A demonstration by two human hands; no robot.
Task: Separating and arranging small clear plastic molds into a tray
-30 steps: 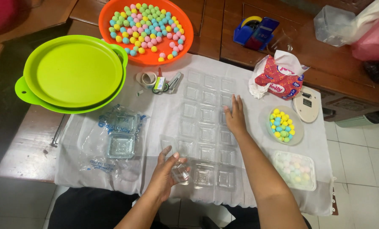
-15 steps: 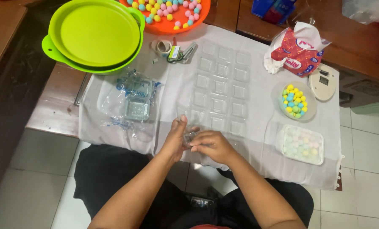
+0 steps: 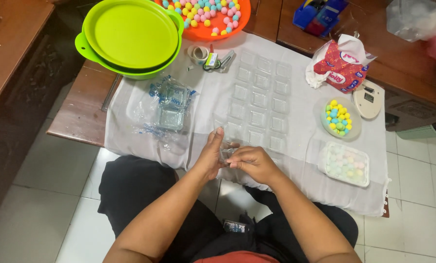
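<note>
White cloth [image 3: 296, 160], red-white packet [image 3: 339, 68] top-right

Item under handling: one small clear plastic container [image 3: 226, 154], square in outline and transparent, so its edges show only faintly. It is held between both hands at the near edge of the white cloth [image 3: 203, 97], just in front of the rows of matching clear containers [image 3: 259, 97] laid open on that cloth. Most of it is hidden by fingers; whether its lid is closed cannot be told. No contents can be made out inside.
</note>
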